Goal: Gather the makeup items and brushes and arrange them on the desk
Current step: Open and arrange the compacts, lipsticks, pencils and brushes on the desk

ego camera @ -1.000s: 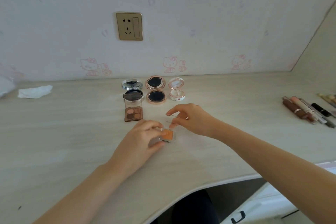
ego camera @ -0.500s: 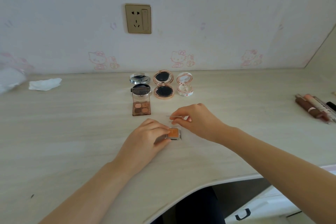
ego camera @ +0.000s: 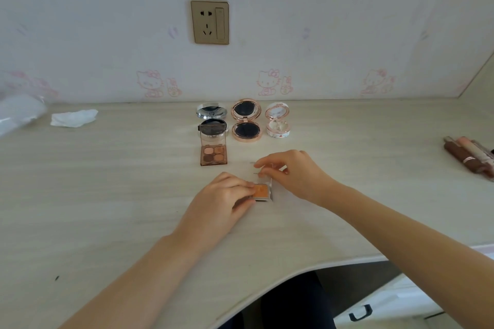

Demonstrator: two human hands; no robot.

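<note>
A small clear case with an orange pan (ego camera: 261, 192) lies on the pale wooden desk (ego camera: 107, 195). My left hand (ego camera: 223, 201) grips its left side with thumb and fingers. My right hand (ego camera: 291, 172) pinches the case's clear open lid (ego camera: 263, 168) just behind the pan. Behind them stands an open brown four-pan eyeshadow palette (ego camera: 213, 153). At the back, in a row, sit three open round compacts: silver (ego camera: 212, 120), rose-gold (ego camera: 246, 120) and white floral (ego camera: 277, 121).
Several brown and pink makeup tubes (ego camera: 467, 157) lie at the right edge. A crumpled white tissue (ego camera: 73, 117) and a blurred plastic bag (ego camera: 18, 112) sit at far left. A wall socket (ego camera: 210, 22) is above. A drawer handle (ego camera: 361, 312) shows below the desk's curved front.
Both hands stay on the small orange case; the right hand's fingers have shifted slightly on the clear lid. The camera has tilted up a little.
</note>
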